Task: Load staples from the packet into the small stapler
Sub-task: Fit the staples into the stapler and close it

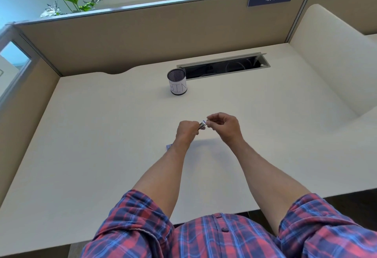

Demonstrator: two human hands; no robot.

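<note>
Both hands are raised over the middle of the white desk [102, 135]. My left hand [186, 130] is curled round a small stapler [202, 124], of which only a dark and silvery end shows between the hands. My right hand [222, 125] pinches at that end with thumb and fingertips; whether it holds staples is too small to tell. A small bluish packet [169, 146] lies on the desk, mostly hidden behind my left wrist.
A black mesh cup [177, 82] with a paper label reading BIN stands at the back centre. Behind it is an open cable tray slot [224, 66]. Beige partition walls enclose the desk on the back and left; a white curved panel stands on the right.
</note>
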